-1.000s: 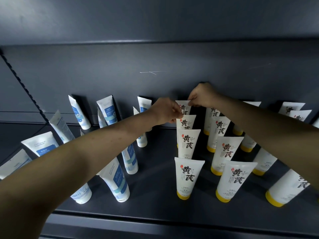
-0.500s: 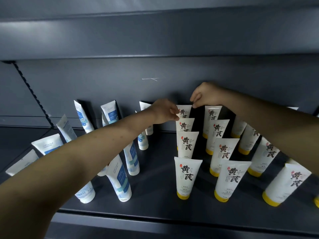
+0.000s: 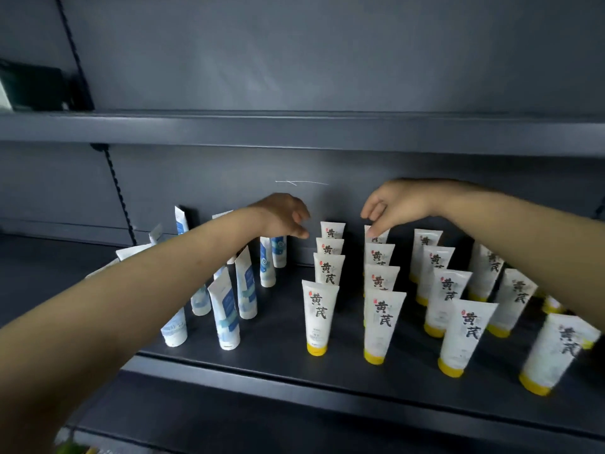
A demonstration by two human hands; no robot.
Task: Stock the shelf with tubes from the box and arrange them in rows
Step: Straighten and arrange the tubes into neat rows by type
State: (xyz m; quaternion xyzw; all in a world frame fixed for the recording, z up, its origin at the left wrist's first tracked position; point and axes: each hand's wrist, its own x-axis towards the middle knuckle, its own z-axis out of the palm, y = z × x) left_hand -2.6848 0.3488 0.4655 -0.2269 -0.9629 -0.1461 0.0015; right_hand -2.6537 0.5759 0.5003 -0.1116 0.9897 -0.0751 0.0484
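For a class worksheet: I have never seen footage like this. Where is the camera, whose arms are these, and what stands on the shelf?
No machine here: a person wears a wide-angle camera on the head, so you see their own bare arms reaching forward. On the dark shelf stand rows of white tubes with yellow caps, with blue-and-white tubes to their left, less orderly. The left hand holds nothing. The right hand touches the top of a back tube with its fingertips; whether they pinch it is unclear.

Yellow-capped tubes (image 3: 319, 317): at least fifteen, four per full row (right edge blurred). Blue-and-white tubes (image 3: 226, 316): about nine visible, some hidden.
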